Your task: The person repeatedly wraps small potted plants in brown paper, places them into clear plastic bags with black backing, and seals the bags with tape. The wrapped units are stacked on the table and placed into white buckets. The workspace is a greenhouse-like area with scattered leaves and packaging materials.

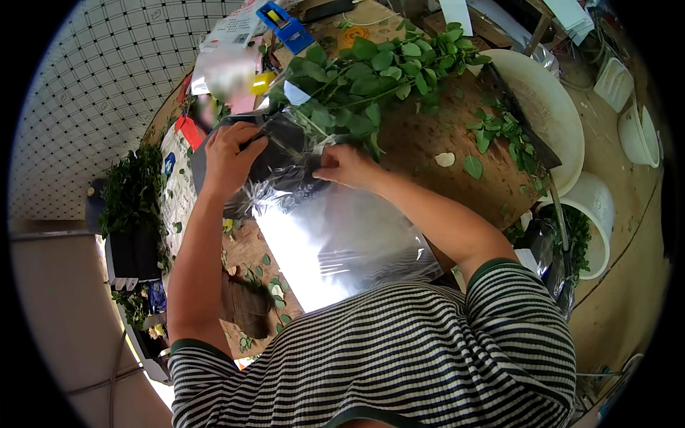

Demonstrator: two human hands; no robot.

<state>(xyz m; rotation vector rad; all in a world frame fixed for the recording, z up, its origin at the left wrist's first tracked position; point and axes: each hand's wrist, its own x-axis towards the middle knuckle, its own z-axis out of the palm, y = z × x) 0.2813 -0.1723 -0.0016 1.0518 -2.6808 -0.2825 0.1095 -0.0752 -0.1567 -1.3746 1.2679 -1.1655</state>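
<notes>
My left hand (232,153) is closed at the left side of a black wrapping sheet (282,139), its fingertips pressed on the dark material. To the right of it, my right hand (349,167) pinches the gathered edge of clear plastic film (285,187). The film bunches across the black sheet between both hands. Toward my body, a flat stack of shiny clear plastic sheets (335,246) spreads over the table edge. Just beyond the hands lie long green leafy stems (378,75), partly against the black wrapping.
A blue tape dispenser (285,28) stands at the far side of the wooden table (428,143). Loose leaves (473,167) are scattered about. Right of the table are a large pale basin (564,121) and a white bucket (599,221) with greenery. Dark-potted foliage (132,192) stands left.
</notes>
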